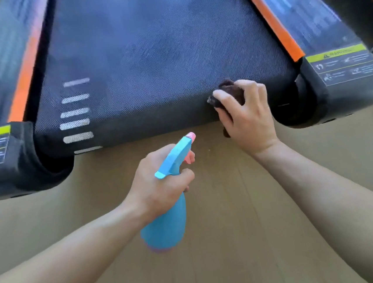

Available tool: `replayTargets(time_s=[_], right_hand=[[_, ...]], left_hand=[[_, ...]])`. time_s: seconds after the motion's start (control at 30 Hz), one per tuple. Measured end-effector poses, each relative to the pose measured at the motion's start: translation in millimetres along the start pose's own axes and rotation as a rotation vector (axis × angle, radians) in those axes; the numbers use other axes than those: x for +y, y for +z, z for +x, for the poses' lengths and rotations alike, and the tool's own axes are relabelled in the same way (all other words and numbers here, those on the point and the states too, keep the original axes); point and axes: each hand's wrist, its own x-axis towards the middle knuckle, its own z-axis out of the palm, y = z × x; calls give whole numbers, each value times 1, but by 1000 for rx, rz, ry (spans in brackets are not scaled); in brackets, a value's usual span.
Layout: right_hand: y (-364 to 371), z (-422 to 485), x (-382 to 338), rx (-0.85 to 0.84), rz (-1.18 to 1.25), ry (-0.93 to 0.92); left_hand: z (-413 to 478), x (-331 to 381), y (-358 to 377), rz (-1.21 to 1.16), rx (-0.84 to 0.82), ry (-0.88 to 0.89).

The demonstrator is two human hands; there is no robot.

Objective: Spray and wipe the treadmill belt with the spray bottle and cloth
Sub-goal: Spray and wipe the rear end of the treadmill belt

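Left hand (160, 185): fingers are curled round the neck of the spray bottle (168, 216), just under its head.
Spray bottle: blue with a pink nozzle and trigger, held over the floor (236, 239) near the picture's centre; the nozzle points to 1 o'clock, toward the near edge of the belt, and the body hangs toward 6 o'clock.
Right hand (247, 117): it grips the bunched cloth (230, 89), fingers curled over it.
Cloth: dark brown, at 2 o'clock from the bottle, touching the near edge of the treadmill belt (151, 65).
Treadmill belt: dark and woven, it fills the 12 o'clock part; white stripes (77, 124) lie at 10 o'clock.
Side rails (345, 75): at 10 and 2 o'clock, with orange strips and warning labels.
Floor: light wood, at 6 o'clock.
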Motion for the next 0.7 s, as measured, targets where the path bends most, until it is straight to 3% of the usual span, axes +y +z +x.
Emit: replayTargets(time_s=[0.3,0.7], right_hand=[[-6,-6,-6,107,-22,389],[-25,-87,-33,-4,189,582]], left_hand=[[27,-11,11,-48,19,80],[15,-31,25,-77,-34,65]])
